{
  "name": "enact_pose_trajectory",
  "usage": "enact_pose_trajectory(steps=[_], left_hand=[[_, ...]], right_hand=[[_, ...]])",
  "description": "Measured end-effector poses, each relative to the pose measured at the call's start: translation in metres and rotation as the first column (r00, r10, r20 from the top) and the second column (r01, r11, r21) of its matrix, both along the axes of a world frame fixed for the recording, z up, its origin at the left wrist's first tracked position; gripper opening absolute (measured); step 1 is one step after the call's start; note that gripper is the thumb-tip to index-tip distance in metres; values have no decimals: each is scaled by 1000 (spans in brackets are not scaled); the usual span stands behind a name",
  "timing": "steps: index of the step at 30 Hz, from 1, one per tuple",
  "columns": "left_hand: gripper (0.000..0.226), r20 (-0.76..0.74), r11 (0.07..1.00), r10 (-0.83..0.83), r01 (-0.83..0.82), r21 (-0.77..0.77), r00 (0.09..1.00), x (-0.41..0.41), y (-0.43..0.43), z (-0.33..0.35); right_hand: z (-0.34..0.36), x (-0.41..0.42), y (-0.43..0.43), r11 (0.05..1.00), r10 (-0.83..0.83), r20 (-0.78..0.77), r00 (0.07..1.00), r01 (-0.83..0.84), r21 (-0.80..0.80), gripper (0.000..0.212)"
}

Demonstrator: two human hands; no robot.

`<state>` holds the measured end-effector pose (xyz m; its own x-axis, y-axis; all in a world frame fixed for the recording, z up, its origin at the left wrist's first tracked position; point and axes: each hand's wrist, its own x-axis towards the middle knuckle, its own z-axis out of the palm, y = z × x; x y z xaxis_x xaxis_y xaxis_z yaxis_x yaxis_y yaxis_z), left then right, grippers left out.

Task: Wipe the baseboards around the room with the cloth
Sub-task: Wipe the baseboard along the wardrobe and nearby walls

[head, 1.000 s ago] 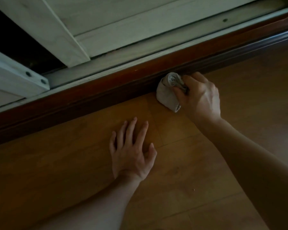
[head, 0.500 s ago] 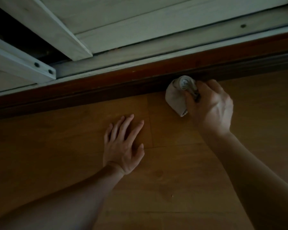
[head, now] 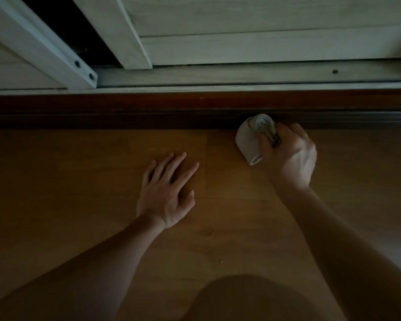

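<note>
1. Grey, bunched cloth (head: pixel 250 141) is gripped by the right hand (head: pixel 289 154), fingers curled round it, its top pressed against the dark brown baseboard (head: pixel 125 112).
2. Left hand (head: pixel 166 193) lies flat on the wooden floor (head: pixel 56 181), fingers spread and straight, holding nothing.

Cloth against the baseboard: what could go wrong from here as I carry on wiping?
1. The cloth is bunched into a roll in the right hand, so only its end seems to meet the baseboard; the top ledge may get skipped.
2. The scene is dim and the baseboard dark, so leftover dust could go unnoticed.
3. The left hand lies flat on the smooth floor; if it bears weight, it might slide.
</note>
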<state>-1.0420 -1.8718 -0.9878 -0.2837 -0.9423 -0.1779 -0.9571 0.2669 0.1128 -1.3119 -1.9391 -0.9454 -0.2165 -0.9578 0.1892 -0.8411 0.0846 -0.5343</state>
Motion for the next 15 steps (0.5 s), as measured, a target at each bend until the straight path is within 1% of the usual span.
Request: enact_pose_trajectory(steps=[3, 6, 9, 11, 15], left_hand=[[62, -1, 1000, 6, -6, 17, 1000, -1, 1, 3], [64, 16, 1000, -19, 19, 25, 1000, 1, 0, 1], [66, 27, 999, -38, 37, 32, 999, 0, -1, 4], [69, 45, 997, -56, 53, 59, 997, -7, -2, 10], [72, 111, 988, -108, 95, 123, 988, -14, -7, 17]], right_hand=[[3, 5, -5, 999, 32, -28, 999, -31, 25, 27], [-3, -8, -4, 1000, -4, -85, 996, 4, 4, 26], [-5, -14, -1, 999, -43, -55, 998, 42, -27, 25], [-5, -11, -3, 999, -25, -29, 999, 24, -25, 25], [-8, -16, -5, 998, 44, -59, 997, -46, -34, 26]])
